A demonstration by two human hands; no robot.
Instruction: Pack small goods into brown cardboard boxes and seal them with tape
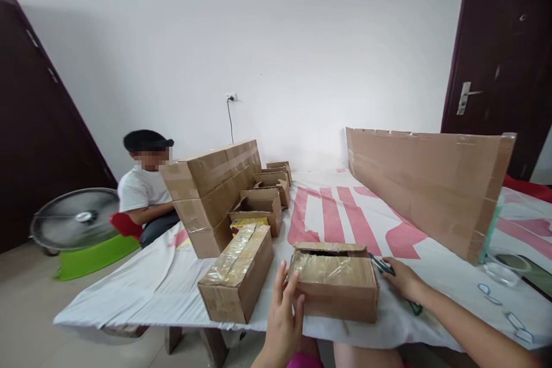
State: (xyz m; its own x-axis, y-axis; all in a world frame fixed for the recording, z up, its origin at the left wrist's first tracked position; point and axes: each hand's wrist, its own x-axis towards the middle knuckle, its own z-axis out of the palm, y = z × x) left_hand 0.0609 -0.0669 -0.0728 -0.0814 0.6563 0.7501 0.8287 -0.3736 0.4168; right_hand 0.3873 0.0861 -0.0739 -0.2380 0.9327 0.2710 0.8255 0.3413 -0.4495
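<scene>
In front of me on the table lies a taped cardboard box (338, 287), its top partly raised with a dark gap along the far edge. My left hand (284, 307) rests against the box's left end, fingers stretched and apart. At the right end, my right hand (405, 279) is closed around a slim dark tool (379, 265) with a green end below the palm; the tool's tip is beside the box's far right corner. Its exact kind is partly hidden by the hand. Another taped box (237, 270) lies left of my left hand.
Stacked cardboard boxes (207, 195) form a wall at left, with several open boxes (259, 204) beside it. A tall cardboard panel (426, 184) stands at right near a clear plastic bowl (502, 273). A person (144, 195) sits beyond the stack near a fan (75, 221).
</scene>
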